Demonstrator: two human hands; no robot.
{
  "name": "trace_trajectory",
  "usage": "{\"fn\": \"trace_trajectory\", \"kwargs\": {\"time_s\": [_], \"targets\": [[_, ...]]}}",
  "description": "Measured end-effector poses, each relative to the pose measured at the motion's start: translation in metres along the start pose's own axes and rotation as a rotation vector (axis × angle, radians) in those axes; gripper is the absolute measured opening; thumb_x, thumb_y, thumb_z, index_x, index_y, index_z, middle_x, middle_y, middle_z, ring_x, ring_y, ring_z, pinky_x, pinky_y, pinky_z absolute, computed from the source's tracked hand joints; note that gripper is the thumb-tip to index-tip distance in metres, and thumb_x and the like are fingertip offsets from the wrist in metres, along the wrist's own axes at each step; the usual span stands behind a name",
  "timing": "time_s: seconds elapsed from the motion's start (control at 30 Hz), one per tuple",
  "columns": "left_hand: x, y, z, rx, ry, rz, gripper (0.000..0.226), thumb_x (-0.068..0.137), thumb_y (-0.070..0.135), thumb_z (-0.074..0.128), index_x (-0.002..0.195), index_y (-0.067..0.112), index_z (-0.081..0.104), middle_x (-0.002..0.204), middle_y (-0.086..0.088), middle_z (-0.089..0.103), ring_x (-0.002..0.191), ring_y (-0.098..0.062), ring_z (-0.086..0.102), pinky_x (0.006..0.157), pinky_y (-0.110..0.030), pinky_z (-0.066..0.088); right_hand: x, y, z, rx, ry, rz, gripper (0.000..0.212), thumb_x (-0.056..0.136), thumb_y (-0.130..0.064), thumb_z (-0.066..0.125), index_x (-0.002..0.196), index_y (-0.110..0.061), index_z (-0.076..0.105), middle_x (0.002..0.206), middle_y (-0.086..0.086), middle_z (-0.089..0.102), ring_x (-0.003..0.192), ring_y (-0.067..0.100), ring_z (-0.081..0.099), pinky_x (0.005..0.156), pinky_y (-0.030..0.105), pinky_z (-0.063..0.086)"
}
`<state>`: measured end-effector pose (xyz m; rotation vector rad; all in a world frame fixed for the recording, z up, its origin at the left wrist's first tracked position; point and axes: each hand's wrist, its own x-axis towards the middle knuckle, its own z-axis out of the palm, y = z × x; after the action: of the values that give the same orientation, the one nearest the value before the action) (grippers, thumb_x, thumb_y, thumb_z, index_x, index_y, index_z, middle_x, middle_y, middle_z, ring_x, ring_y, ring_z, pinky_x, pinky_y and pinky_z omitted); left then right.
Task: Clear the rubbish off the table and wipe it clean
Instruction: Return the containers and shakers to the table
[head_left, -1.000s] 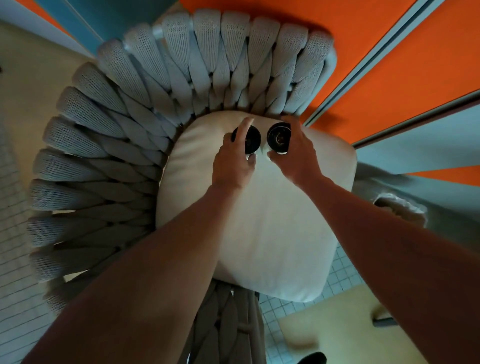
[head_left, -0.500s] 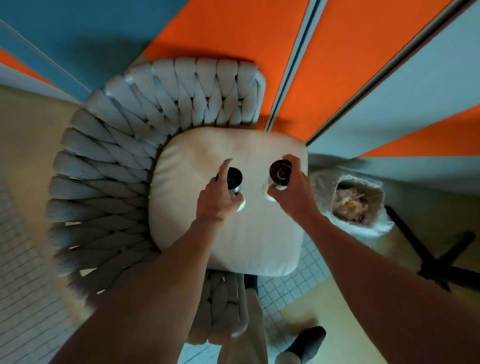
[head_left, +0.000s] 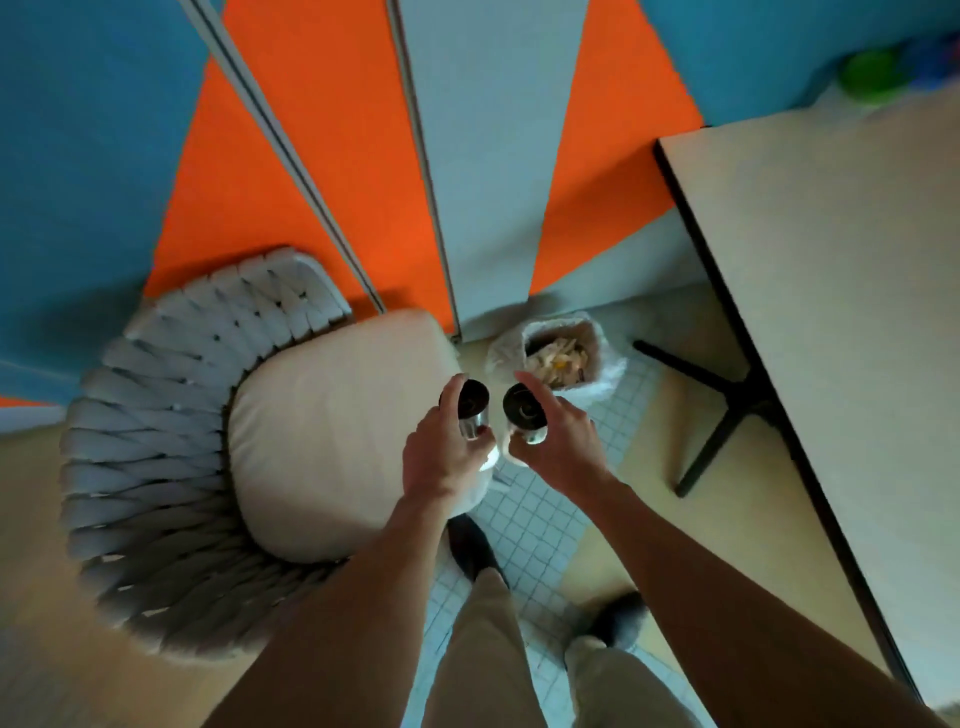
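Two small cylindrical containers, each with a dark top and a shiny, glass-like lower body, appear in the single head view, one in each hand. The left hand (head_left: 441, 457) has its fingers and thumb curled round the left container (head_left: 471, 410); the right hand (head_left: 558, 441) grasps the right container (head_left: 523, 415) in the same manner. Both containers are held upright, long axes roughly vertical, dark tops facing the camera. They sit side by side, close but apart, in the air over the right edge of the seat cushion (head_left: 332, 431) and the tiled floor (head_left: 535, 525), just short of the bin bag (head_left: 558, 353).

Each container's lower part is largely hidden behind the holding fingers, and what it contains cannot be made out. The contents of the bin bag read only as pale scraps, blurred. A green object (head_left: 872, 73) at the top right is too blurred to identify.

The cushion lies on a chair with a grey woven backrest (head_left: 156, 431). To the right stands a pale table (head_left: 831, 312) with a dark edge, cut off by the frame, on a dark crossed base (head_left: 722, 405). Behind are wall panels of blue, orange and pale grey. Trouser legs and dark shoes show below, between the forearms.
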<state>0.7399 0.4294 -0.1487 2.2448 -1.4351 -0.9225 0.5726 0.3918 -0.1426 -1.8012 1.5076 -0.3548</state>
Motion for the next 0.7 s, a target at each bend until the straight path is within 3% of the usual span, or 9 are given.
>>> {"fn": "trace_trajectory", "kwargs": {"time_s": [0.07, 0.23, 0.4, 0.6, 0.7], "targets": [[-0.015, 0.03, 0.011, 0.008, -0.006, 0.059, 0.072, 0.08, 0.042, 0.072, 0.141, 0.046, 0.033, 0.109, 0.006, 0.069, 0.097, -0.022, 0.068, 0.082, -0.036, 0.053, -0.023, 0.018, -0.031, -0.002, 0.046, 0.023, 0.086, 0.073, -0.021, 0.077, 0.148, -0.039, 0.036, 0.12, 0.006, 0.067, 0.105, 0.024, 0.064, 0.085, 0.026, 0.048], [-0.05, 0.1, 0.039, 0.085, -0.013, 0.184, 0.077, 0.079, 0.041, 0.073, 0.145, 0.046, 0.034, 0.114, 0.005, 0.07, 0.102, -0.023, 0.067, 0.086, -0.035, 0.052, -0.074, 0.064, -0.106, -0.003, 0.158, 0.08, 0.088, 0.073, -0.024, 0.076, 0.148, -0.043, 0.034, 0.12, 0.008, 0.066, 0.103, 0.028, 0.064, 0.084, 0.031, 0.051], [-0.09, 0.172, 0.074, 0.117, -0.022, 0.282, 0.082, 0.076, 0.043, 0.074, 0.146, 0.044, 0.031, 0.13, 0.002, 0.065, 0.111, -0.029, 0.064, 0.091, -0.043, 0.052, -0.131, 0.115, -0.167, 0.021, 0.269, 0.137, 0.092, 0.071, -0.027, 0.072, 0.147, -0.051, 0.025, 0.124, 0.006, 0.065, 0.103, 0.029, 0.064, 0.084, 0.036, 0.055], [-0.135, 0.266, 0.129, 0.163, 0.001, 0.43, 0.061, 0.08, 0.041, 0.074, 0.132, 0.035, 0.043, 0.126, 0.0, 0.066, 0.109, -0.029, 0.065, 0.081, -0.036, 0.051, -0.198, 0.173, -0.237, 0.113, 0.393, 0.269, 0.065, 0.073, -0.024, 0.066, 0.126, -0.032, 0.031, 0.104, 0.006, 0.069, 0.077, 0.035, 0.063, 0.068, 0.039, 0.054], [-0.148, 0.294, 0.149, 0.211, -0.018, 0.476, 0.055, 0.08, 0.043, 0.073, 0.126, 0.037, 0.044, 0.12, -0.001, 0.069, 0.106, -0.028, 0.065, 0.081, -0.035, 0.05, -0.221, 0.194, -0.259, 0.108, 0.46, 0.321, 0.054, 0.077, -0.027, 0.063, 0.121, -0.03, 0.033, 0.103, 0.007, 0.069, 0.076, 0.036, 0.061, 0.063, 0.037, 0.05]]}}
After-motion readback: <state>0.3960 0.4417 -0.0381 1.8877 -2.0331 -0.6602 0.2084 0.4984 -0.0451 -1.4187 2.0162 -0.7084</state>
